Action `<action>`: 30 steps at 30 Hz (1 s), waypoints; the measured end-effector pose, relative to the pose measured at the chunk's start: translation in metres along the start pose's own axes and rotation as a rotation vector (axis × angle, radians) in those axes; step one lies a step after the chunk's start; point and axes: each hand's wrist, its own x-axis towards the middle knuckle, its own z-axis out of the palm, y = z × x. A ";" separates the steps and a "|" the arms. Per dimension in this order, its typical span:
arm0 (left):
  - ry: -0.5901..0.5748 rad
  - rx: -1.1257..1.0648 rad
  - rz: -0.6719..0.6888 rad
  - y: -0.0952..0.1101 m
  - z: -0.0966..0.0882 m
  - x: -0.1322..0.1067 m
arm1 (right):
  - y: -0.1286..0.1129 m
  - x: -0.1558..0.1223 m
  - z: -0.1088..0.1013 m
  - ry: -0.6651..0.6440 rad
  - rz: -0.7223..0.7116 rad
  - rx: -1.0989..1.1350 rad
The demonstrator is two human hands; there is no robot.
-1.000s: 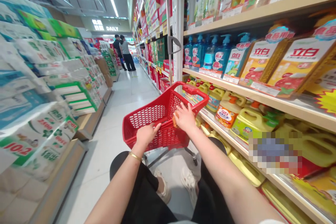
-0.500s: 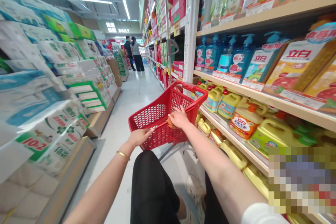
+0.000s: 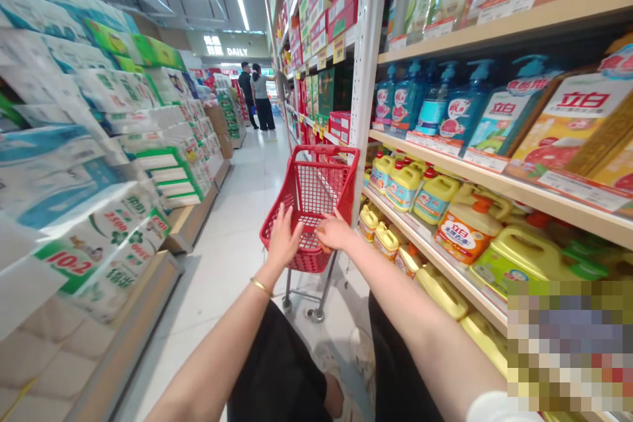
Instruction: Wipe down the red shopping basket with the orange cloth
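Head view: I see the left hand (image 3: 283, 241), fingers spread wide, at the near edge of a red cart (image 3: 324, 184). The right hand (image 3: 335, 233) curls there too; I can't tell if it holds the brown bit (image 3: 325, 248) under it. The cart stands up straight near the shelf (image 3: 494, 176). The step now looks like minding the cart; turning it calls for a snug grip.
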 end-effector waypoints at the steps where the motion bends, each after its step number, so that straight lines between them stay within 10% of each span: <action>1: -0.014 0.015 0.018 -0.014 -0.010 0.005 | -0.002 -0.006 0.001 -0.016 -0.011 -0.013; 6: -0.069 0.099 -0.014 -0.054 -0.019 0.003 | -0.004 -0.031 0.005 -0.018 0.065 -0.047; 14: -0.025 0.134 -0.050 -0.009 0.025 -0.020 | 0.022 -0.066 0.007 0.091 0.240 -0.024; 30: -0.183 0.103 -0.170 0.027 0.042 -0.008 | 0.046 -0.076 -0.003 0.060 0.361 -0.045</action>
